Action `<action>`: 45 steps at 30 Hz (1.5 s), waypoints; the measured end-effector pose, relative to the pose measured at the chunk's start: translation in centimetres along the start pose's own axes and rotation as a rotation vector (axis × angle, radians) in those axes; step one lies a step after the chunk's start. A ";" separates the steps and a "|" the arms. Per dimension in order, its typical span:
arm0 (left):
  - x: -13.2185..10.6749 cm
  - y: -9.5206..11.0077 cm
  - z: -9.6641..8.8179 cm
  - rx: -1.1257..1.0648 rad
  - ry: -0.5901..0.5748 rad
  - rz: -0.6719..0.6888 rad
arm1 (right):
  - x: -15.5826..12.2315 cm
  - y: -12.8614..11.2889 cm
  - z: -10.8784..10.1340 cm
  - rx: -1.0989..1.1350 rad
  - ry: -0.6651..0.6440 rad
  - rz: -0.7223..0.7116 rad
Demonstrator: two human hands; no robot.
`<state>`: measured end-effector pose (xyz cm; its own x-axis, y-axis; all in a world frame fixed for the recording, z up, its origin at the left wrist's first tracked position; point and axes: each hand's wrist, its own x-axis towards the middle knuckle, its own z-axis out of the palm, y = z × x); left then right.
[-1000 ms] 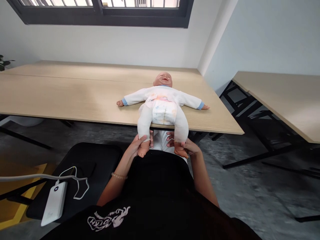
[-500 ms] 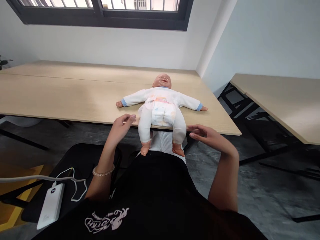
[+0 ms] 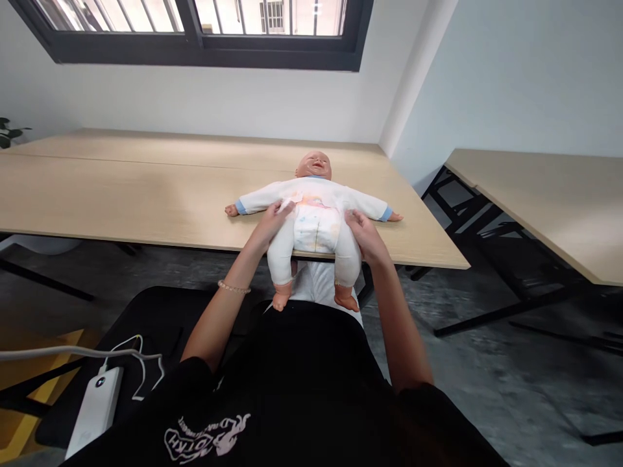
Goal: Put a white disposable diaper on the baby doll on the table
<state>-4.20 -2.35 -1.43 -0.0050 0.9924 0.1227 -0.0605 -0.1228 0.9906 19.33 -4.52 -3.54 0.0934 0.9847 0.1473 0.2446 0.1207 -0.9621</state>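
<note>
A baby doll in a white suit with blue cuffs lies on its back at the near edge of a long wooden table. Its arms are spread and its legs hang over the edge. A printed diaper covers its hips. My left hand rests on the doll's left hip, fingers closed on the cloth by the waist. My right hand presses the other hip, fingers curled against the diaper's side.
A white power bank with a white cable lies on a black seat at my left. A second wooden table stands to the right, with black frame legs on the grey floor between.
Both hands left the doll's feet, lifted apart in the air, and now sit on the two sides of its waist. The doll's legs hang freely.
</note>
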 end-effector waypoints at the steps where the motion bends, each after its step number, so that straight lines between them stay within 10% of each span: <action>1: -0.6 -0.2 0.2 0.089 0.028 0.038 | -0.7 -0.2 0.1 -0.007 0.031 -0.003; 10: -8.1 -1.6 -1.9 0.533 0.036 0.408 | -8.7 -1.2 -0.8 -0.368 0.108 -0.440; 45: -6.0 -1.1 -0.9 0.416 0.037 0.431 | -6.7 -1.5 1.7 -0.192 0.370 -0.438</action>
<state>-5.03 -8.16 -3.30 0.0222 0.8512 0.5243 0.3502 -0.4978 0.7934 16.64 -11.11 -3.48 0.2658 0.7349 0.6239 0.5032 0.4462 -0.7401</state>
